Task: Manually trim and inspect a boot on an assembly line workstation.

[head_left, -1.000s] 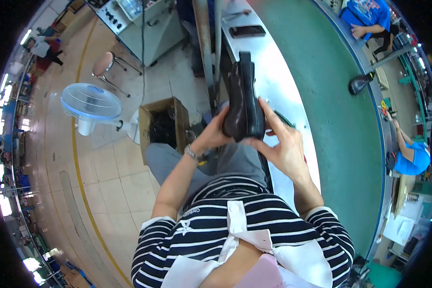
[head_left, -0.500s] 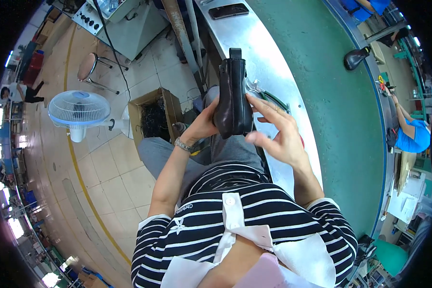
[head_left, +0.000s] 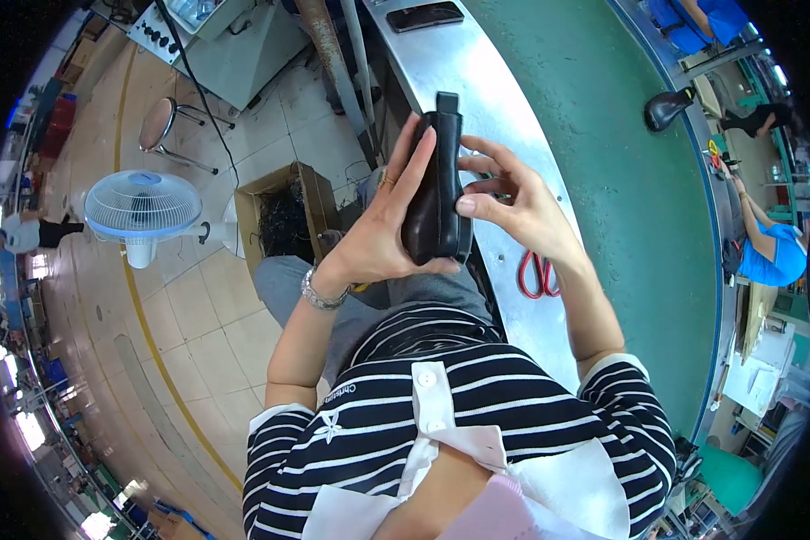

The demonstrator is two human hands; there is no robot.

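Black leather covers one boot (head_left: 439, 202) the left hand (head_left: 372, 238) grips and the spread right hand (head_left: 526, 209) touches, partly blocking one pair of red-handled scissors (head_left: 523, 275), while one phone (head_left: 425, 16) shares the counter (head_left: 481, 81).

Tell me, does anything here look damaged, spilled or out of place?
I see no clear spill or damage, including on the black ankle boot in the left hand. One mildly odd thing: a smartphone lies on the metal bench, beyond the boot, seeming more personal than work-related.
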